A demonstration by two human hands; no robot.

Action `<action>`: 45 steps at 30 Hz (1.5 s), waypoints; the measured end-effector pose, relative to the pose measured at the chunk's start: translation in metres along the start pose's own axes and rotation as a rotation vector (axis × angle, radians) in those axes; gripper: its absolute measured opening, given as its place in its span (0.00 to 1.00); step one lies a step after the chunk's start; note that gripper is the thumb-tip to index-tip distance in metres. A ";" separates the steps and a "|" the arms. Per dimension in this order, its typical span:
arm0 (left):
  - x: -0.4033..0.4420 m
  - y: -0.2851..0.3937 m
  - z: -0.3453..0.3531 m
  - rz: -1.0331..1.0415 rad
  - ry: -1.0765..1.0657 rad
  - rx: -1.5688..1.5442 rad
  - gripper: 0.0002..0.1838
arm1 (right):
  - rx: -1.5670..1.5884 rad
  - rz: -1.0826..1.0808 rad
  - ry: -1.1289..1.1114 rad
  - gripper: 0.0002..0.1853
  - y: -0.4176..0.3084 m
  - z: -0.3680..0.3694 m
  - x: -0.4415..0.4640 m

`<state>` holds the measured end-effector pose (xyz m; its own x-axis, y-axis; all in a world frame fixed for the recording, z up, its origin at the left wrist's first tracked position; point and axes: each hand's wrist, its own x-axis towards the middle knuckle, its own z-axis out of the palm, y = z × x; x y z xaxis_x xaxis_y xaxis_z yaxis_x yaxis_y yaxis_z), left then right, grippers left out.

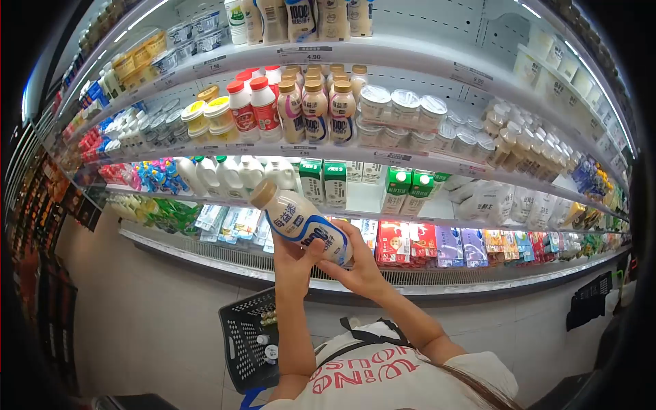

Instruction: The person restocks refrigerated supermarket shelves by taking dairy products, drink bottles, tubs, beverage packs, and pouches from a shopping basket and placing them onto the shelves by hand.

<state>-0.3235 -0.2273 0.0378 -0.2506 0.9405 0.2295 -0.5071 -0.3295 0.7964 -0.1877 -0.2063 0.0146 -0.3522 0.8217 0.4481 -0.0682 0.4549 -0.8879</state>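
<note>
A cream drink bottle [292, 217] with a tan cap and a blue-and-white label is tilted in front of the dairy shelves, its cap end up and to the left. My left hand [298, 261] grips its underside, thumb across the label. Around the bottle's lower end are the fingers of my right hand [357, 263]. Similar cream bottles [315, 116] with tan caps stand on the shelf behind, beside red-capped bottles [265, 109].
A dark perforated shopping basket [236, 345] with a few items in it is below, left of my body. Milk jugs [229, 176], green-and-white cartons [335, 183], cups [406, 104] and red packs [393, 242] line the shelves. Another dark basket [589, 301] shows at right.
</note>
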 end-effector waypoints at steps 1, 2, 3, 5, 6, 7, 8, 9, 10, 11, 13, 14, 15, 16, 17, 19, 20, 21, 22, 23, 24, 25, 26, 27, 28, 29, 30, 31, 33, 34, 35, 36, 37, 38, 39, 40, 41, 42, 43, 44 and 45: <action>0.011 0.002 0.008 -0.002 -0.076 0.058 0.46 | -0.111 -0.036 -0.029 0.37 -0.011 -0.016 0.008; 0.023 0.005 0.016 -0.006 -0.150 0.118 0.45 | -0.321 -0.088 -0.011 0.36 -0.024 -0.030 0.015; 0.034 0.007 0.028 0.042 -0.249 0.153 0.45 | -0.355 -0.104 -0.003 0.36 -0.030 -0.042 0.024; 0.059 0.013 0.059 0.145 -0.403 0.255 0.48 | -0.342 -0.144 0.045 0.35 -0.043 -0.063 0.048; 0.073 0.017 0.076 0.198 -0.462 0.330 0.51 | -0.298 -0.167 0.088 0.34 -0.051 -0.075 0.062; 0.091 0.017 0.093 0.269 -0.503 0.347 0.52 | -0.287 -0.196 0.144 0.34 -0.056 -0.088 0.077; 0.109 0.019 0.107 0.387 -0.496 0.462 0.52 | -0.278 -0.227 0.201 0.33 -0.061 -0.100 0.094; 0.123 0.031 0.124 0.467 -0.440 0.616 0.51 | -0.287 -0.291 0.256 0.34 -0.071 -0.112 0.113; 0.146 0.036 0.135 0.589 -0.422 0.656 0.47 | -0.300 -0.359 0.310 0.34 -0.084 -0.125 0.135; 0.168 0.041 0.145 0.690 -0.363 0.654 0.34 | -0.332 -0.384 0.366 0.34 -0.094 -0.137 0.157; 0.205 0.056 0.151 0.629 -0.276 0.648 0.24 | -0.434 -0.444 0.441 0.35 -0.113 -0.161 0.203; 0.221 0.063 0.151 0.605 -0.251 0.652 0.23 | -0.502 -0.476 0.462 0.36 -0.120 -0.172 0.225; 0.235 0.070 0.150 0.580 -0.226 0.659 0.21 | -0.570 -0.476 0.485 0.33 -0.124 -0.183 0.251; 0.244 0.074 0.151 0.558 -0.199 0.670 0.20 | -0.635 -0.479 0.506 0.30 -0.131 -0.183 0.265; 0.249 0.076 0.153 0.582 -0.191 0.705 0.20 | -0.581 -0.426 0.440 0.29 -0.138 -0.185 0.269; 0.252 0.080 0.155 0.631 -0.154 0.774 0.22 | -0.472 -0.326 0.287 0.29 -0.164 -0.174 0.274; 0.253 0.084 0.157 0.668 -0.140 0.746 0.23 | -0.514 -0.381 0.302 0.32 -0.157 -0.171 0.287; 0.251 0.090 0.161 0.702 -0.127 0.714 0.24 | -0.557 -0.434 0.318 0.35 -0.151 -0.161 0.296; 0.249 0.096 0.162 0.731 -0.115 0.685 0.26 | -0.599 -0.482 0.335 0.38 -0.147 -0.155 0.303; 0.255 0.105 0.160 0.672 -0.165 0.581 0.30 | -0.621 -0.486 0.272 0.31 -0.143 -0.148 0.308; 0.257 0.115 0.157 0.676 -0.173 0.574 0.31 | -0.437 -0.544 0.175 0.28 -0.157 -0.127 0.304; 0.259 0.126 0.155 0.680 -0.182 0.567 0.32 | -0.612 -0.635 0.284 0.29 -0.147 -0.114 0.320; 0.265 0.136 0.149 0.686 -0.190 0.562 0.33 | -0.783 -0.726 0.396 0.29 -0.138 -0.102 0.338; 0.288 0.145 0.131 0.782 -0.172 0.590 0.33 | -0.729 -0.676 0.281 0.28 -0.142 -0.085 0.347; 0.295 0.160 0.118 0.746 -0.157 0.592 0.32 | -0.674 -0.624 0.164 0.28 -0.151 -0.072 0.353; 0.304 0.172 0.104 0.753 -0.100 0.645 0.30 | -0.554 -0.618 -0.047 0.25 -0.166 -0.065 0.348; 0.315 0.184 0.092 0.759 -0.046 0.696 0.29 | -0.554 -0.548 -0.148 0.24 -0.171 -0.058 0.354; 0.322 0.194 0.080 0.761 -0.044 0.739 0.29 | -0.555 -0.476 -0.247 0.23 -0.176 -0.049 0.367; 0.339 0.209 0.061 0.764 -0.053 0.821 0.30 | -0.750 -0.757 -0.079 0.22 -0.142 -0.020 0.442; 0.349 0.213 0.056 0.773 -0.055 0.814 0.28 | -0.703 -0.699 -0.097 0.21 -0.142 -0.017 0.449; 0.360 0.212 0.046 0.777 -0.056 0.808 0.27 | -0.654 -0.637 -0.118 0.21 -0.142 -0.013 0.453; 0.370 0.211 0.038 0.778 -0.063 0.805 0.26 | -0.603 -0.572 -0.133 0.21 -0.140 -0.010 0.456; 0.376 0.211 0.035 0.787 -0.067 0.836 0.26 | -0.640 -0.574 -0.093 0.22 -0.145 -0.007 0.449; 0.379 0.211 0.028 0.749 -0.047 0.836 0.26 | -0.680 -0.574 -0.051 0.23 -0.149 -0.006 0.440; 0.374 0.209 0.025 0.712 -0.033 0.831 0.25 | -0.727 -0.573 -0.006 0.25 -0.152 -0.006 0.429; 0.372 0.202 0.030 0.675 -0.041 0.813 0.25 | -0.742 -0.540 -0.005 0.21 -0.153 -0.006 0.425; 0.367 0.198 0.031 0.701 -0.090 0.776 0.24 | -0.695 -0.577 -0.001 0.23 -0.150 -0.005 0.418; 0.366 0.196 0.030 0.651 -0.142 0.708 0.23 | -0.642 -0.617 0.005 0.24 -0.146 -0.004 0.408; 0.355 0.191 0.038 0.670 -0.146 0.652 0.22 | -0.623 -0.627 0.078 0.25 -0.145 -0.004 0.393; 0.343 0.188 0.047 0.724 -0.192 0.668 0.21 | -0.600 -0.641 0.144 0.26 -0.144 -0.004 0.379; 0.329 0.184 0.059 0.778 -0.229 0.682 0.21 | -0.566 -0.699 0.230 0.27 -0.144 -0.009 0.363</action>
<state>-0.4509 0.0267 0.2929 -0.1101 0.5076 0.8545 0.3139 -0.7980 0.5145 -0.2972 0.0296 0.3060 -0.2048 0.3176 0.9258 0.2918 0.9227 -0.2520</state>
